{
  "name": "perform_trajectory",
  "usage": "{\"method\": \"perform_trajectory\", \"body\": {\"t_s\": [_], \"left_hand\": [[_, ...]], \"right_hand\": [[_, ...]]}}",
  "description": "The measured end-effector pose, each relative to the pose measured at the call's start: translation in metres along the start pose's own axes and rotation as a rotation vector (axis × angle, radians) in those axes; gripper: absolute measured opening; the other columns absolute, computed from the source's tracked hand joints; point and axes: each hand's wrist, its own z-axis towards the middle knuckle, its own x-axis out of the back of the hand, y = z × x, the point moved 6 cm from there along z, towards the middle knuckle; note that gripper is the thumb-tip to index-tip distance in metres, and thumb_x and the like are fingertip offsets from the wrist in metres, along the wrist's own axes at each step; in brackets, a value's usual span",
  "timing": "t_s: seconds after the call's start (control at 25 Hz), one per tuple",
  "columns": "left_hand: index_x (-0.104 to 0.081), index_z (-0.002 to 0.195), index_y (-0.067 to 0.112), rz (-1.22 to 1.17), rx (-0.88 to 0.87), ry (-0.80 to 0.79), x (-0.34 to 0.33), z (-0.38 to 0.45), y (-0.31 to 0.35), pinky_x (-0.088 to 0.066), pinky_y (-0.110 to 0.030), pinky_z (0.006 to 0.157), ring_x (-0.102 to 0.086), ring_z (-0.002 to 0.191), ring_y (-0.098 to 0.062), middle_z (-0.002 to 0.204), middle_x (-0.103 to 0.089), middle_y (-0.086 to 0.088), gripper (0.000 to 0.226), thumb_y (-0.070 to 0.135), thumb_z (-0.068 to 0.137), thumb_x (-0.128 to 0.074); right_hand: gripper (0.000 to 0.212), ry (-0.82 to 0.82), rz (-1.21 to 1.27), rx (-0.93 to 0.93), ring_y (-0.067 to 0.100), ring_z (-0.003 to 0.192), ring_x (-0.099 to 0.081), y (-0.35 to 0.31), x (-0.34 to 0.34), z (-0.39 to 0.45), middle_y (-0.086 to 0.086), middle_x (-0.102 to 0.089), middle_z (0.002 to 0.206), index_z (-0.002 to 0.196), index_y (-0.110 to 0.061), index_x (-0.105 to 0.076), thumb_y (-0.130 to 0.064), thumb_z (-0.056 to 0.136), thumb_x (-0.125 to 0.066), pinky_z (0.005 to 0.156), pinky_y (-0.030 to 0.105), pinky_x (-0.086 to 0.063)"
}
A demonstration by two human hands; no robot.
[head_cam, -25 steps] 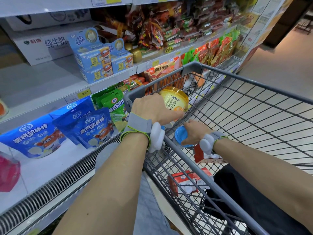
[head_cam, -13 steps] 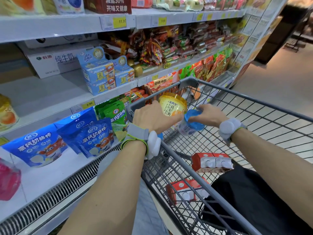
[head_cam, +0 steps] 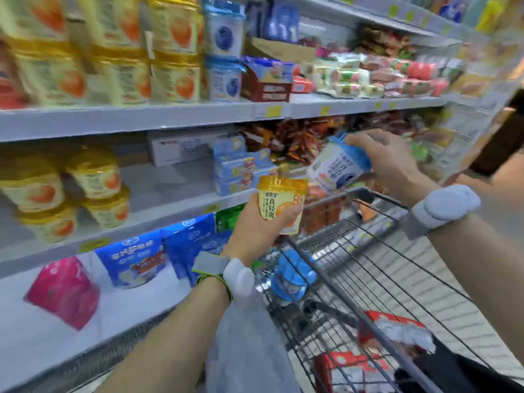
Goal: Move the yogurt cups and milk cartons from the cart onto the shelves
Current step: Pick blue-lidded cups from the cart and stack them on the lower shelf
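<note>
The left hand gripped a yellow yogurt cup upright, fingers curled round its body, just above the near left corner of the cart. The right hand held a blue-lidded yogurt cup by its lid end, higher and further right, with the cup tipped sideways so its base pointed left and down. Both cups hung in the air in front of the shelves — neither yet set down.

Matching yellow cups stood stacked on the middle shelf at far left, and blue-lidded ones on the upper shelf. Another blue cup and red milk cartons remained in the cart.

The weaker hold looked to be the right one: a tilted cup pinched near the lid could slip out or have its lid peel, and it would drop into the wire basket or onto the floor. Reaching with both hands at once also risked knocking the stacked yellow cups — they sat two high near the shelf edge, so a careless nudge might topple them. The frame was blurred, so finer finger placement could not be made out.
</note>
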Motion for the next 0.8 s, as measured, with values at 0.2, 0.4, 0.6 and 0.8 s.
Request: {"method": "perform_trajectory", "body": {"t_s": [0.2,0.4,0.6,0.8], "left_hand": [[-0.066,0.11,0.023,-0.086,0.082,0.186,0.109,-0.025,-0.01,-0.06,-0.038,0.072,-0.072,0.084,-0.009,0.094,-0.077,0.007,0.057,0.058,0.068,-0.08],[-0.062,0.107,0.025,-0.182,0.203,0.367,0.191,-0.057,-0.04,-0.058,-0.03,0.066,-0.069,0.081,-0.015,0.099,-0.074,-0.001,0.029,0.037,0.086,-0.079],[-0.066,0.108,0.024,-0.198,0.278,0.473,0.24,-0.068,-0.077,-0.061,-0.049,0.086,-0.075,0.095,-0.025,0.097,-0.079,0.002,0.046,0.042,0.071,-0.085],[-0.062,0.123,0.02,-0.101,0.248,0.514,0.253,-0.042,-0.096,-0.057,-0.021,0.066,-0.075,0.093,-0.014,0.105,-0.077,0.003,0.053,0.026,0.078,-0.088]], "right_hand": [[0.036,-0.185,0.322,-0.102,0.028,0.073,-0.068,-0.047,-0.13,-0.011,0.009,-0.07,0.084,0.08,-0.015,-0.069,-0.046,0.065,-0.079,0.062,0.042,-0.06],[0.044,-0.417,0.55,-0.246,0.03,0.086,-0.073,-0.047,-0.24,-0.037,0.009,-0.076,0.098,0.109,-0.011,-0.072,-0.044,0.081,-0.071,0.064,0.037,-0.059],[0.052,-0.602,0.744,-0.48,0.029,0.105,-0.071,0.005,-0.315,-0.055,0.008,-0.072,0.122,0.132,-0.014,-0.064,-0.045,0.09,-0.067,0.072,0.041,-0.06],[0.052,-0.356,0.734,-0.46,0.029,0.098,-0.072,0.04,-0.355,-0.04,0.009,-0.074,0.115,0.124,-0.013,-0.069,-0.04,0.081,-0.08,0.071,0.04,-0.059]]}}
